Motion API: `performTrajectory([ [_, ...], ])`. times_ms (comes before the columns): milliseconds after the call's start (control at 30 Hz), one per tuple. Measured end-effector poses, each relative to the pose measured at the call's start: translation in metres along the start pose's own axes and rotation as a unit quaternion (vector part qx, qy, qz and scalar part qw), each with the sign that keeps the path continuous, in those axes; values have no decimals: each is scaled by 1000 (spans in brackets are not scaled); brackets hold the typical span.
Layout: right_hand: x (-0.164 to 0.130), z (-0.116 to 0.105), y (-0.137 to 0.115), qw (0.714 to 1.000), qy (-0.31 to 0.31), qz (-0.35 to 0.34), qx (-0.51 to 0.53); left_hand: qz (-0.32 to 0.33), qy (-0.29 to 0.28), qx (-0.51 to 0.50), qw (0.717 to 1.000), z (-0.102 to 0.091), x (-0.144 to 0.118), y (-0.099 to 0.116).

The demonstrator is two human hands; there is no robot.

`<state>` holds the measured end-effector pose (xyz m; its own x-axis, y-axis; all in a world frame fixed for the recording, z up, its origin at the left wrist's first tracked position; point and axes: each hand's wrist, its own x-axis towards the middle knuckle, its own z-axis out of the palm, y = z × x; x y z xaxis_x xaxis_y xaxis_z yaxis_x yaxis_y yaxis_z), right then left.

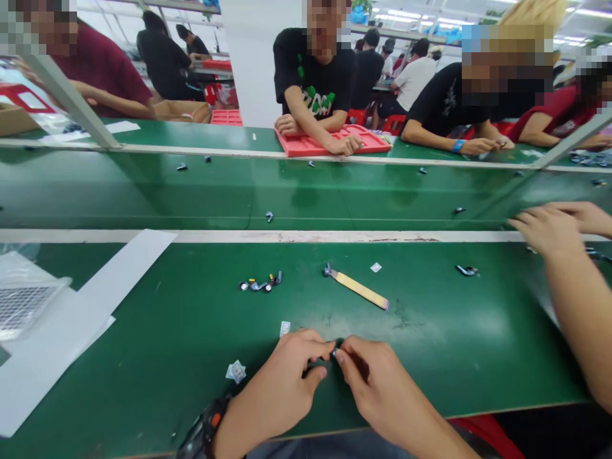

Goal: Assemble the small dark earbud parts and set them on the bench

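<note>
Here small dark part (335, 350) pinched between fingers of left hand (287, 376), right hand (377, 379)

Head camera, 1 view, facing forward-down, close over green bench (430, 331).

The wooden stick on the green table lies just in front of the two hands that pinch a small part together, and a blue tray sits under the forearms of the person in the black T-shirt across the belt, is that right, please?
Nearly. The head view shows the tray under that person's forearms is red, not blue. The rest holds: the wooden stick lies on the green table just beyond the left hand and right hand, which pinch a small part together.
</note>
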<state>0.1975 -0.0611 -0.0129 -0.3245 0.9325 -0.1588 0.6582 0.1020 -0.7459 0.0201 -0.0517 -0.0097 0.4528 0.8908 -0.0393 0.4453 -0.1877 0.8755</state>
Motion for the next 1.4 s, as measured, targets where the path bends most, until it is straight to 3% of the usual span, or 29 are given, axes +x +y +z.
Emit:
performTrajectory([
  [167,0,9,-10,986,-28,-13,-165,-13,47,-8,999,11,-12,-6],
  [367,9,15,-37,947,-79,76,-303,-34,33,-20,999,15,-18,-12],
  [533,19,24,-57,911,-104,150,-369,-30,46,-85,995,22,-23,-20],
  [667,18,25,-58,908,-99,151,-379,-23,61,-96,993,28,-22,-21],
  [767,13,18,-48,940,-81,108,-315,-31,74,-81,993,30,-18,-21],
  [900,4,7,-30,994,-34,79,-63,-22,98,-103,990,22,-15,-17],
  [1033,0,0,-26,989,-50,112,88,8,135,-153,979,9,-12,-12],
  [1200,0,-10,-31,977,-107,123,136,-26,130,-177,975,6,-10,-10],
  [1400,1,-11,-29,957,-132,140,216,9,136,-192,972,9,-13,-13],
])
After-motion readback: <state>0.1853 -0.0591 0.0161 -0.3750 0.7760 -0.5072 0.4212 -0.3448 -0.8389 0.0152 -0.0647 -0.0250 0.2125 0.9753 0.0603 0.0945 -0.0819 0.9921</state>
